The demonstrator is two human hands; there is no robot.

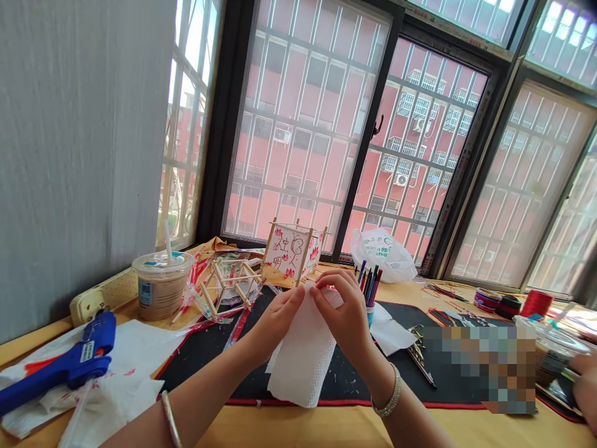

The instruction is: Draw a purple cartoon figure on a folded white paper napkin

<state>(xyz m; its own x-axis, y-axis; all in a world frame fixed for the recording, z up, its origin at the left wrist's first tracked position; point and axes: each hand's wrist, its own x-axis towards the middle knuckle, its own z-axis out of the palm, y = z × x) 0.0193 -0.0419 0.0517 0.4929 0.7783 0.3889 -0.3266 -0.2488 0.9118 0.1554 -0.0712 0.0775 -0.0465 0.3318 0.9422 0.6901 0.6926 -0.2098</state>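
Observation:
A white embossed paper towel (305, 358) hangs from my two hands over the black mat. My left hand (282, 314) pinches its top edge, thumb pointing up. My right hand (342, 305) is curled, with thumb and fingers closed on the same edge right beside the left. Just behind them stands a small lantern (289, 250) with wooden sticks and white panels painted with red flowers and characters. To its left lies a bare wooden stick frame (231, 286). A cup of colored pens (370, 289) is behind my right hand, partly hidden by it.
At left are a blue glue gun (79, 361), crumpled tissues (112, 392) and a lidded drink cup (162, 286). A white plastic bag (385, 252) sits by the window. Scissors-like metal tools (421, 358) and thread spools (536, 303) lie right. Another person's hand (585, 386) shows at the right edge.

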